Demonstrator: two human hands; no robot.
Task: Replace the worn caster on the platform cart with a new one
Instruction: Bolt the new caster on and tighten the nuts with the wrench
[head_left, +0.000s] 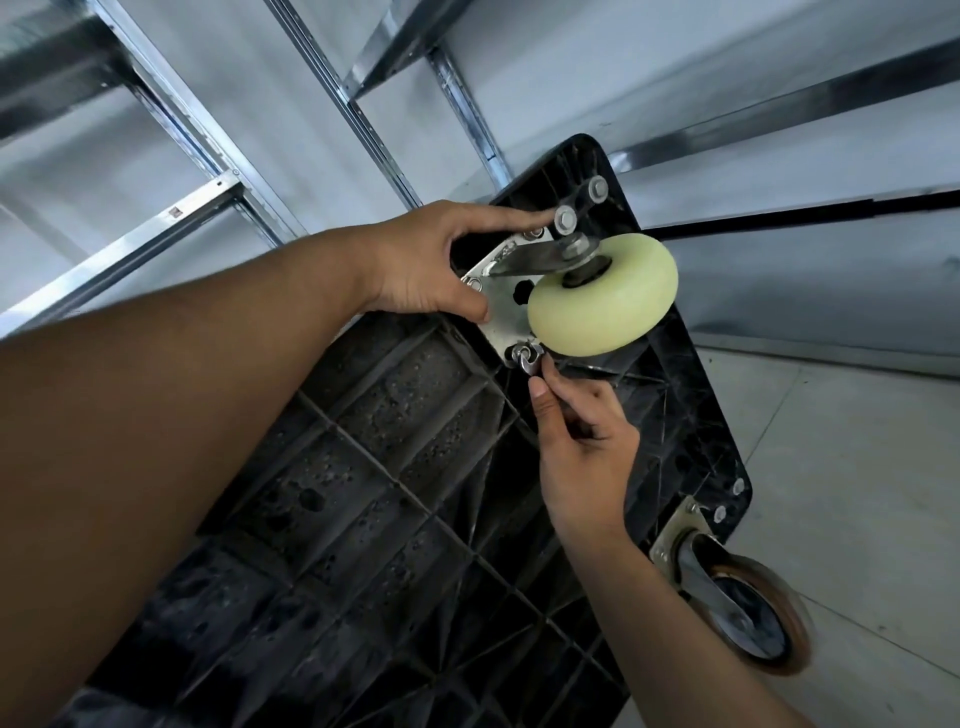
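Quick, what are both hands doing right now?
Left hand: open, fingers pressing the caster plate onto the cart.
Right hand: pinching the wing nut.

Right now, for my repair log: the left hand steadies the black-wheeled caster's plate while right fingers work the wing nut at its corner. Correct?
Not black: the head view shows the caster wheel is pale yellow-green; left hand on plate, right hand at wing nut.
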